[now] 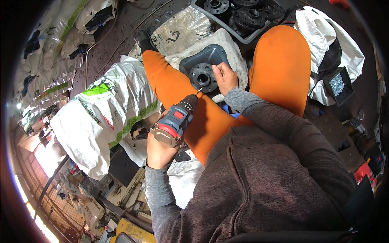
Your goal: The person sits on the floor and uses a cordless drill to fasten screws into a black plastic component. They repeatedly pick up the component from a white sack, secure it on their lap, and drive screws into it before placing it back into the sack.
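Note:
My left hand (159, 152) is wrapped around the grip of a cordless drill (177, 117), grey-black with red parts. The drill points up and to the right, and its thin bit reaches the near edge of a round black metal flange (203, 77). This flange has a raised hub with a centre bore and a ring of small holes. It rests in a dark, square-cornered tray (222, 52) between my legs. At the flange's right edge is my right hand (226, 79), fingers curled and closed; anything small between thumb and finger cannot be made out.
A grey bin (245, 38) with several similar black flanges stands beyond my knees. White cloth-like sacking (237, 50) lies under the tray. To the right, a black box (338, 84) holds small shiny metal pieces by a white sack (352, 44). Another white sack (97, 117) lies left.

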The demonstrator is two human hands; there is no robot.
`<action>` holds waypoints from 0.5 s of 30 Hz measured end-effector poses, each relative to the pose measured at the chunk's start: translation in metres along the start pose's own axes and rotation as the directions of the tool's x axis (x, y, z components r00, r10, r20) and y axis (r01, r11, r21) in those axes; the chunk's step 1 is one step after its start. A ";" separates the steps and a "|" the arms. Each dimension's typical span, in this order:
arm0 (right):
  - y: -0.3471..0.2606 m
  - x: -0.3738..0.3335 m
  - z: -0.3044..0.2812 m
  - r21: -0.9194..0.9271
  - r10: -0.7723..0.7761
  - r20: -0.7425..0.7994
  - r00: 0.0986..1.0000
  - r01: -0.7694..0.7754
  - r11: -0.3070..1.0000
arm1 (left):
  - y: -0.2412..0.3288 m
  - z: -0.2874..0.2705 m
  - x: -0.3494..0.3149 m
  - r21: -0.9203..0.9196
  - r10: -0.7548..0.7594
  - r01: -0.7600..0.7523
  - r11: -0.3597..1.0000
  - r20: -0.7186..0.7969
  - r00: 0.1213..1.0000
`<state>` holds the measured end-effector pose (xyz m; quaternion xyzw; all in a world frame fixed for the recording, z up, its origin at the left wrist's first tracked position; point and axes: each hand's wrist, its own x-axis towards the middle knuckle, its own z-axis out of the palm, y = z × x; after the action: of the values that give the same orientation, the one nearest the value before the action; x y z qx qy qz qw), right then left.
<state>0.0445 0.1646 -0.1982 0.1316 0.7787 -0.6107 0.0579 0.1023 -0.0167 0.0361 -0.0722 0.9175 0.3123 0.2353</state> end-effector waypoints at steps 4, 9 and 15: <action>0.005 0.003 0.002 0.056 -0.049 -0.025 0.998 0.051 0.997 | 0.000 -0.001 0.002 0.083 0.086 -0.084 0.993 -0.016 0.996; 0.007 0.004 0.002 0.078 -0.030 -0.001 1.000 0.030 0.997 | 0.000 -0.002 0.006 0.111 0.033 -0.038 0.993 0.044 0.999; 0.000 0.004 -0.002 0.147 0.038 0.025 0.999 -0.041 0.988 | -0.002 -0.015 0.027 0.123 0.023 -0.045 0.991 0.176 0.984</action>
<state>0.0407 0.1671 -0.1992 0.1440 0.7280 -0.6667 0.0688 0.0733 -0.0272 0.0324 -0.0137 0.9125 0.2628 0.3132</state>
